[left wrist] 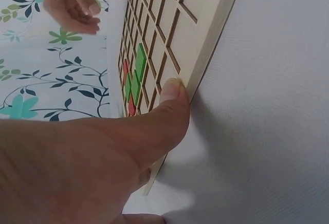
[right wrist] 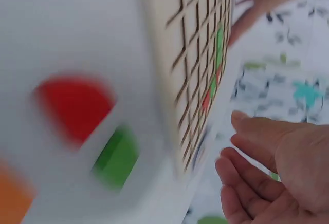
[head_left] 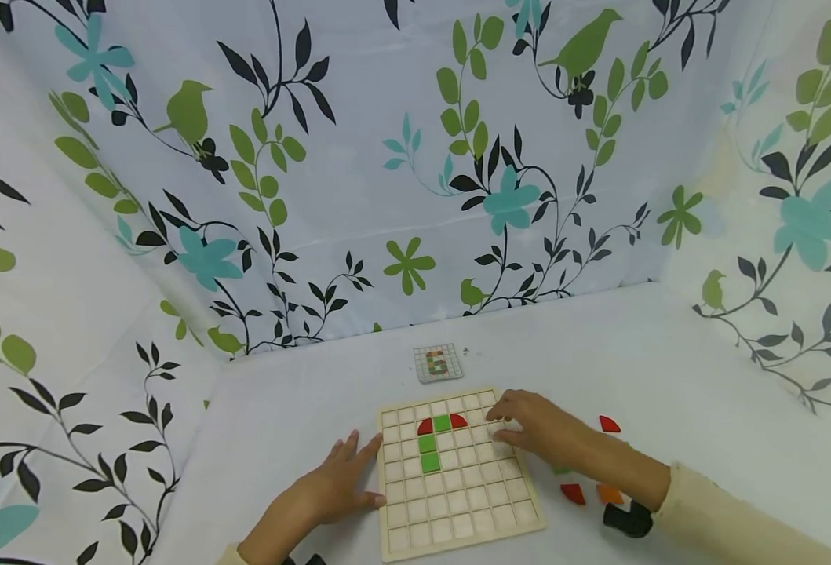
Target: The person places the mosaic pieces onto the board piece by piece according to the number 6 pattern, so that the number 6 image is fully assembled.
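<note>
A wooden grid board (head_left: 462, 543) lies on the white table. Two red quarter-round pieces (head_left: 459, 421) sit in its upper cells with a green square (head_left: 442, 424) between them. Two more green squares (head_left: 431, 462) run down the column below. My left hand (head_left: 333, 482) rests along the board's left edge, fingers spread. In the left wrist view its thumb (left wrist: 172, 91) touches the rim. Over the board's upper right side hovers my right hand (head_left: 538, 428), fingers loosely bent. Nothing shows between its fingers (right wrist: 247, 175) in the right wrist view.
Loose pieces lie right of the board, among them a red quarter-round (head_left: 574, 493), an orange piece (head_left: 609, 494) and another red one (head_left: 609, 424); the right forearm partly covers this group. Behind the board is a small pattern card (head_left: 425, 378). Patterned cloth (head_left: 359, 196) rises behind the table.
</note>
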